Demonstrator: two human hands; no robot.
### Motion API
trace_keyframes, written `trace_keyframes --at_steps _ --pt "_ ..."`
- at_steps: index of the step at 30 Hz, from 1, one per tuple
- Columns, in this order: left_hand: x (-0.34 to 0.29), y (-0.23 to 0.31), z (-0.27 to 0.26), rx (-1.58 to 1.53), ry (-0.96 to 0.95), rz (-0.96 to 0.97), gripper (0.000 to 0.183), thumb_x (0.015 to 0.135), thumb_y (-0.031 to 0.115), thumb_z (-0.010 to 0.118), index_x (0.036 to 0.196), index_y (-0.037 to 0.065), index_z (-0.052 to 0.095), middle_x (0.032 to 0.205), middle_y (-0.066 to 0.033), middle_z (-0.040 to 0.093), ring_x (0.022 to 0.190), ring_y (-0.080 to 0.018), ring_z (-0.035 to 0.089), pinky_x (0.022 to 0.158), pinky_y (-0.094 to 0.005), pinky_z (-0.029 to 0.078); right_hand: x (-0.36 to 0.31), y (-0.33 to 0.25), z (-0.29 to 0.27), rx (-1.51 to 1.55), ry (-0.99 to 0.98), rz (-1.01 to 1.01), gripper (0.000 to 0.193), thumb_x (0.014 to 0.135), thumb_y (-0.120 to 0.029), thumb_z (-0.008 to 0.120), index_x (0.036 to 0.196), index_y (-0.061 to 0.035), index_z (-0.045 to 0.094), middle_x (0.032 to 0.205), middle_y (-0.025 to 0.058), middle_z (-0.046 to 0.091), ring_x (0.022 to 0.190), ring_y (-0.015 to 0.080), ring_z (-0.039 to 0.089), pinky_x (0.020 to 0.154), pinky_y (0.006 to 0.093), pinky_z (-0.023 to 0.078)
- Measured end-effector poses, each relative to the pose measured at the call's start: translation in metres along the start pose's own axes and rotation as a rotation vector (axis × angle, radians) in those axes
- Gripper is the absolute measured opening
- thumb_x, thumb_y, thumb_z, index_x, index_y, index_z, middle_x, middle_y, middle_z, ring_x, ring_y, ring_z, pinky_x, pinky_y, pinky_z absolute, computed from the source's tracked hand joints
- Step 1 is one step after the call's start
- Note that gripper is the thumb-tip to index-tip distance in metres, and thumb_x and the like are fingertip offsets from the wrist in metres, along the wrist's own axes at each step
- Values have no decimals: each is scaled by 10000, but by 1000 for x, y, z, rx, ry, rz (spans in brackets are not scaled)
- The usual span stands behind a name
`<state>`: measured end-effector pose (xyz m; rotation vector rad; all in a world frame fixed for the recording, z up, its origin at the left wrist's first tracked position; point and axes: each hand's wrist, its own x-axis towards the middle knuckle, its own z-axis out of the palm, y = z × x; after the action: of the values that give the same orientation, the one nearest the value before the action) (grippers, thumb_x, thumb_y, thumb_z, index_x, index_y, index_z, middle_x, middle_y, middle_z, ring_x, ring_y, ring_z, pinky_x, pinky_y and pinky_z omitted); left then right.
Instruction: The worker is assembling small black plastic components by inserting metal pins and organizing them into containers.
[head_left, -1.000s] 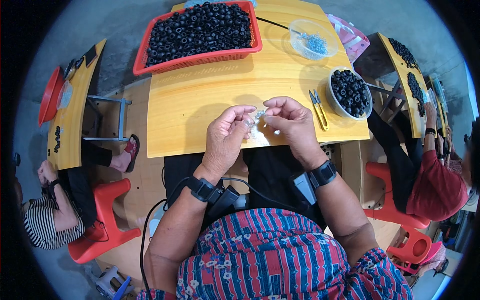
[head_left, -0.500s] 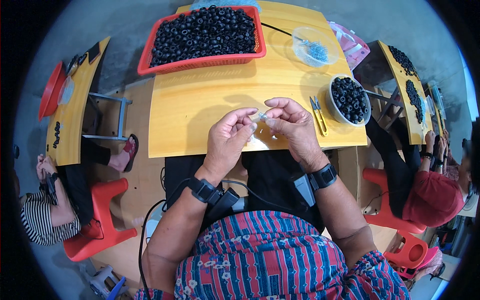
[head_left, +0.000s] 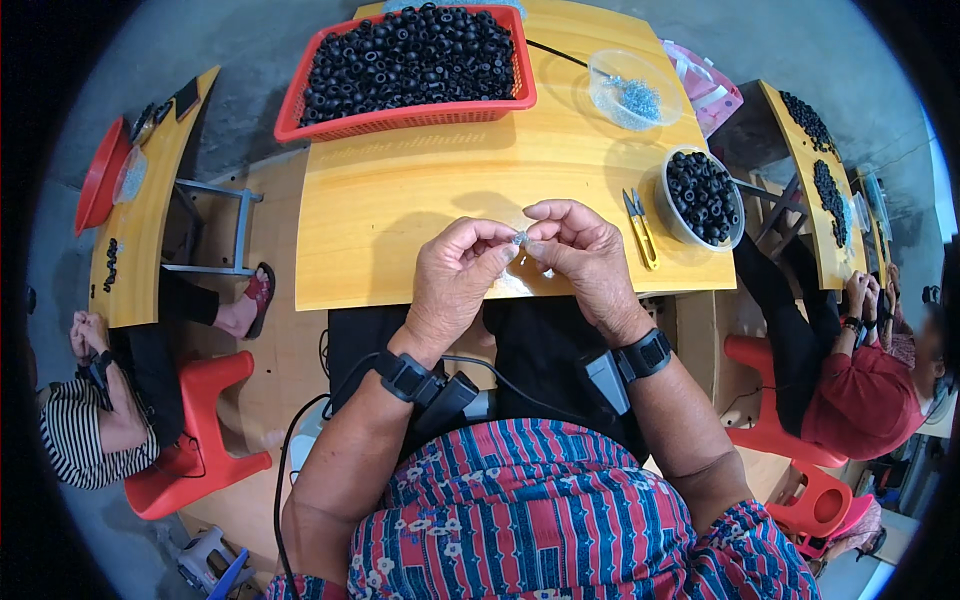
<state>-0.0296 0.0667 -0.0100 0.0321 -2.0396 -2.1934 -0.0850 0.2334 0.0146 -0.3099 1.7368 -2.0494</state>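
Observation:
My left hand [head_left: 455, 275] and my right hand [head_left: 583, 260] meet over the near edge of the wooden table [head_left: 400, 190]. Between their fingertips sits a tiny clear, bluish piece [head_left: 520, 238], too small to name exactly. Both hands are closed in a pinch, thumb against forefinger, at this piece. Beside my right hand lies a pair of yellow-handled thread snips [head_left: 643, 235], blades pointing away. A clear tub [head_left: 741, 222] heaped with small black rings [head_left: 700, 195] stands right of the snips.
At the far left, a red basket [head_left: 400, 130] is full of black rings. A clear bowl [head_left: 600, 95] with bluish clear bits stands at the far right. Co-workers sit on red stools at side tables [head_left: 150, 210] to the left and right [head_left: 835, 260].
My fingertips have drawn closer together around the small clear piece, which is now more covered. The view has shifted slightly; the things on the table stay in place.

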Motion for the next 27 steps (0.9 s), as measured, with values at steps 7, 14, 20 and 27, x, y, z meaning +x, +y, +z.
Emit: trace_keyframes --at_steps 7,14,20,27 --pt "0 2 0 21 -2 -36 105 903 66 643 985 0 640 846 -11 626 715 -52 540 659 -191 475 0 2 3 -6 7 -11 295 834 22 653 1125 -15 620 832 4 648 717 47 564 662 192 464" --pt "0 -3 -1 -18 2 -47 101 923 63 605 1003 3 617 869 -9 612 720 -52 533 659 -190 469 -2 3 4 -2 0 -7 297 833 16 658 1125 -14 621 829 4 647 710 48 568 656 195 468" --pt "0 0 -1 -75 -3 -81 95 932 62 587 1007 6 605 885 -11 601 719 -55 528 657 -193 468 -2 2 6 7 -2 0 292 835 19 654 1124 -7 624 828 0 644 708 45 566 658 192 469" --pt "0 1 -1 -107 -20 -76 84 921 76 617 977 13 615 856 -6 603 692 -54 525 634 -187 460 -2 4 6 2 2 8 297 835 30 650 1130 -5 629 825 -3 642 714 44 568 656 190 470"
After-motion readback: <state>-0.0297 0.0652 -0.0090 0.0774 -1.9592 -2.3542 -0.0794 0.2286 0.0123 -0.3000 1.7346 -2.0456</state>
